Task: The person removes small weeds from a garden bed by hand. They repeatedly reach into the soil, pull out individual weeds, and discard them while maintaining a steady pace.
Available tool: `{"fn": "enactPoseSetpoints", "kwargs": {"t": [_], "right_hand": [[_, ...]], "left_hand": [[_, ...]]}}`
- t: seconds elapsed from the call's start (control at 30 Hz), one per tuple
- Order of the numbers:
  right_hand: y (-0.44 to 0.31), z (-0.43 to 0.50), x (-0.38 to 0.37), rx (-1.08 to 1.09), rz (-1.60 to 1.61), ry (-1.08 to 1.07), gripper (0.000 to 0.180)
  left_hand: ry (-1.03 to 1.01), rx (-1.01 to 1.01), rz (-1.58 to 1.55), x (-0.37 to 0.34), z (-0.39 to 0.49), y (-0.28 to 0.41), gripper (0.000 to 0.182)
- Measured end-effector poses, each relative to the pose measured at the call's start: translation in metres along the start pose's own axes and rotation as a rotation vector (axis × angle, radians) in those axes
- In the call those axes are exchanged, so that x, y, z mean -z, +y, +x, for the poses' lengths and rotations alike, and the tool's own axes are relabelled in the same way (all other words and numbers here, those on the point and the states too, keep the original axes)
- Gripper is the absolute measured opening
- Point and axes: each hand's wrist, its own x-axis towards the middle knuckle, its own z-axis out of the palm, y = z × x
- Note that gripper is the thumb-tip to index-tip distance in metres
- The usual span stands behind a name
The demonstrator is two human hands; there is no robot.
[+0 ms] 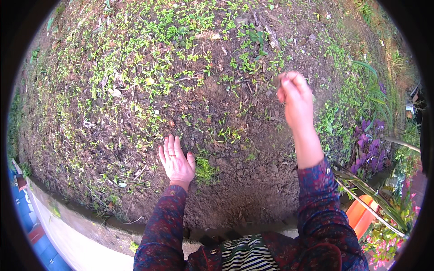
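My left hand rests palm down on the soil bed, with its fingers extended and a ring on one of them. Just right of its thumb grows a small tuft of feathery green weed. My right hand is raised over the bed at the right, fingers curled and pinched together. A small dark brown thing shows at its fingertips, too blurred to name. Low green seedlings or weeds spread thickly over the upper left of the bed, more thinly near my hands.
A concrete wall edge borders the bed on my side. Purple-leaved plants grow at the right. Below them are long dry stalks, an orange plastic object and pink flowers. A stick lies farther up the bed.
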Motion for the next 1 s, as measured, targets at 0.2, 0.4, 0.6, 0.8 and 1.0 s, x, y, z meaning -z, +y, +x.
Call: {"fn": "enactPoseSetpoints", "kwargs": {"t": [0.2,0.4,0.6,0.8,1.0], "right_hand": [[0.013,-0.123,-0.037,-0.360,-0.130,-0.464,0.008],[0.058,-0.195,-0.088,-0.627,0.016,-0.516,0.012],[0.047,-0.191,-0.106,-0.203,-0.390,-0.564,0.018],[0.031,-0.072,-0.069,0.100,-0.652,-0.306,0.021],[0.054,0.105,-0.021,0.131,-0.927,-0.075,0.027]], "left_hand": [[0.001,-0.008,-0.010,-0.002,0.003,0.004,0.068],[-0.014,0.003,-0.002,-0.001,0.002,0.004,0.068],[-0.016,0.005,0.001,0.001,0.002,0.002,0.068],[-0.016,-0.001,-0.014,0.001,0.003,0.004,0.068],[-0.026,0.006,-0.012,0.004,0.002,0.003,0.069]]}}
